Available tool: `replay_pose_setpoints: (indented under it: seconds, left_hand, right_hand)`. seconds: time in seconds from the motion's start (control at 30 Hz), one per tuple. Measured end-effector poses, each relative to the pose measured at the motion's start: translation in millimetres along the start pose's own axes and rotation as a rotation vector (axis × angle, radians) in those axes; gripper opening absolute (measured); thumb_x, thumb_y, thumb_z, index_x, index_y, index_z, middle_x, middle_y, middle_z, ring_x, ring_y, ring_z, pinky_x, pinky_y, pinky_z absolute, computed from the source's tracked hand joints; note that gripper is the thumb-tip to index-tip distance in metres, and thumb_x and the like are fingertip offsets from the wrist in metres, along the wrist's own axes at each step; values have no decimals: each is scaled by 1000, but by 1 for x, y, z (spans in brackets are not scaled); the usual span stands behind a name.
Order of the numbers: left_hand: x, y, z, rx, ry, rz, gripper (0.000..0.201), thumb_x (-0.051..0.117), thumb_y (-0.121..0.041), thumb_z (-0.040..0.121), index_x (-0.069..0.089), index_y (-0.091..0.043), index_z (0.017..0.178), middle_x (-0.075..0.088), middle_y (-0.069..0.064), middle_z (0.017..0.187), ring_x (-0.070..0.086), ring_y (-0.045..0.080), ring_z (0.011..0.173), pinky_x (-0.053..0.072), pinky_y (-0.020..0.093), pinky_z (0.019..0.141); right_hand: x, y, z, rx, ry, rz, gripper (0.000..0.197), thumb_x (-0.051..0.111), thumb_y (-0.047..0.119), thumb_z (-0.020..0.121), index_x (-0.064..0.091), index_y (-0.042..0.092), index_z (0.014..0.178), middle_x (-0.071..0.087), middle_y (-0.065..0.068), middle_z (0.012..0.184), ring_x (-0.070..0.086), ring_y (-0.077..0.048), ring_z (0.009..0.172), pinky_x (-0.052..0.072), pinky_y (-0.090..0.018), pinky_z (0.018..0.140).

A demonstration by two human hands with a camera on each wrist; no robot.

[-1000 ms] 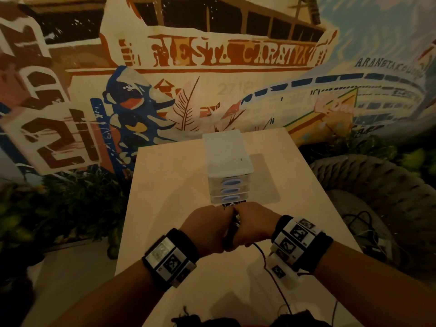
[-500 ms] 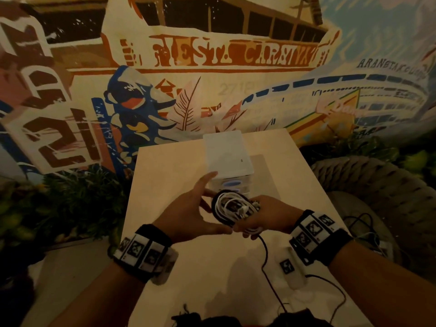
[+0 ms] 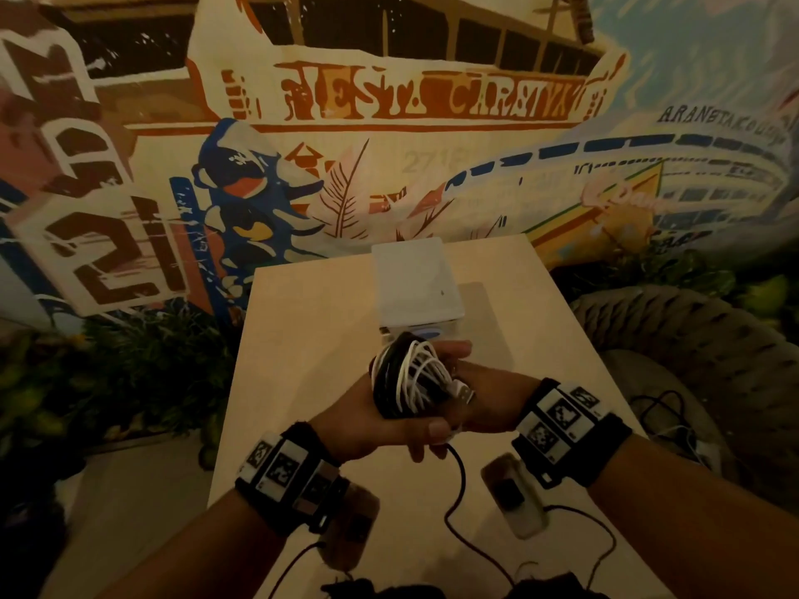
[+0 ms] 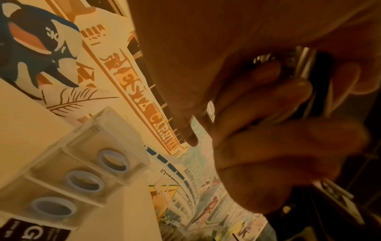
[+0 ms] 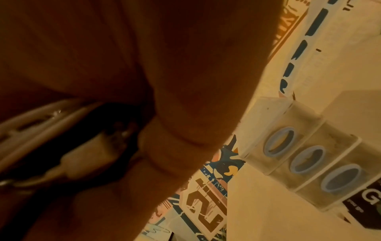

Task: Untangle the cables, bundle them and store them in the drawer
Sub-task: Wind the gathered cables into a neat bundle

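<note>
A coiled bundle of black and white cables hangs above the table, just in front of the drawer unit. My left hand grips it from below, thumb across its near side. My right hand holds the bundle's right side, where a USB plug sticks out. A loose black cable tail drops from the hands toward me. The small clear drawer unit has three drawers with blue handles, all pushed in, as the left wrist view and right wrist view show.
A woven chair stands right of the table with more cables on its seat. Plants fill the left side below a painted wall. Dark items lie at the table's near edge.
My hands parted from a fist-to-fist grip. The left hand opened, then wrapped round the coil from below. The bundle has tilted upright and risen slightly.
</note>
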State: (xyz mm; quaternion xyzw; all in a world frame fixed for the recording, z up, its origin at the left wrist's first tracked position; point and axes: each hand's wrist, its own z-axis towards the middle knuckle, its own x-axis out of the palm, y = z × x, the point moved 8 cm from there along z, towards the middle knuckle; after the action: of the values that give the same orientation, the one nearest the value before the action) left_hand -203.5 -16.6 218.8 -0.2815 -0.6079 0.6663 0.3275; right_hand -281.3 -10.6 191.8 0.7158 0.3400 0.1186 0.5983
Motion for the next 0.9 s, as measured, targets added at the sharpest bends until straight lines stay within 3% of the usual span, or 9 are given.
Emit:
replay_pose_setpoints:
  seconds: [0.1,0.17,0.23,0.33,0.43,0.53,0.67,0.77,0.9]
  left_hand:
    - [2,-1,3,18,-17,37,57,74,8,84,66,-31,125,69,-4,127,67,24,114,58,38,89]
    - [4,-2,3,9,-1,100,56,71,8,85,67,-33,122,72,-3,120,68,40,105,57,56,85]
    - [2,-5,3,31,-21,140,49,76,0,85,69,-37,117,73,3,114,67,48,100,55,64,83]
    - [-4,-10,4,72,-78,172,23,79,-9,82,71,-20,101,71,19,97,68,45,91,57,58,80]
    - [-6,-9,5,68,-93,219,24,81,-11,82,69,-28,93,71,6,89,70,31,88,57,43,79]
    - [-7,-10,7,63,-90,208,22,81,-14,83,69,-31,92,72,2,85,71,34,81,59,44,73]
    - [-28,-2,4,60,-198,187,30,72,4,87,64,-24,94,70,-12,82,68,8,82,52,21,76]
    - [-37,8,0,13,-255,194,22,75,-2,85,62,-16,96,72,-11,82,69,6,83,53,20,76]
    - [-40,10,0,32,-306,213,17,72,-1,87,65,-16,88,71,-9,79,69,6,79,55,22,73]
  right_hand:
    - [4,-11,-4,56,85,86,34,57,-4,97,58,19,122,64,17,101,67,6,82,53,-10,73]
    - [5,-13,-7,76,129,55,31,54,-8,97,58,5,125,66,19,98,65,9,82,52,-8,76]
    - [11,-8,-6,40,172,54,27,53,-6,99,63,14,112,73,19,91,68,4,86,55,-16,78]
    - [15,-10,-3,60,169,158,20,53,-2,100,66,13,103,75,7,91,71,-11,83,57,-26,74]
    - [11,-8,-1,60,145,162,16,57,2,100,67,14,99,74,6,86,70,-11,79,57,-26,72]
    - [13,-11,-2,63,160,181,17,61,1,97,67,15,103,74,2,93,71,-14,87,60,-31,81]
    - [15,-22,-11,94,179,238,30,63,0,96,64,25,114,76,-3,101,72,-20,94,58,-33,86]
    - [7,-34,-7,152,86,424,23,51,12,104,61,11,125,72,-19,108,71,-32,93,58,-40,87]
    - [-2,-40,0,167,-83,263,33,48,27,107,63,4,125,74,-14,108,74,-31,87,62,-41,78]
